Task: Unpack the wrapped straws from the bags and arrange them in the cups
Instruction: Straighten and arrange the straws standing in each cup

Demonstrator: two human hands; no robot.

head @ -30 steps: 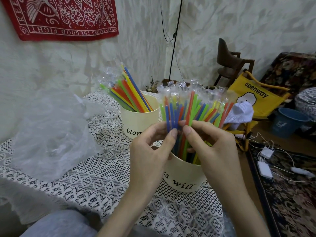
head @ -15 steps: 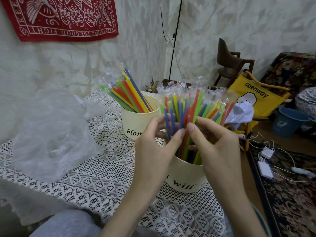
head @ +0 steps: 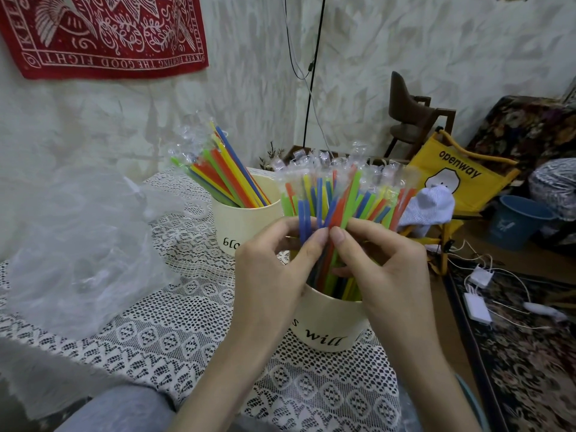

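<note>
Two cream cups sit on the table (head: pixel 174 332), which has a white lace cloth. The near cup (head: pixel 327 325) is full of wrapped straws (head: pixel 346 198) in blue, green, red and yellow, standing up and fanning out. Both hands are in the straws above it. The left hand (head: pixel 274 275) pinches some blue straws between thumb and fingers. The right hand (head: pixel 386 269) pinches red and green straws right beside them. The far cup (head: pixel 246 222) holds more straws (head: pixel 224 173), leaning left. A crumpled clear bag (head: pixel 78 244) lies on the left.
</note>
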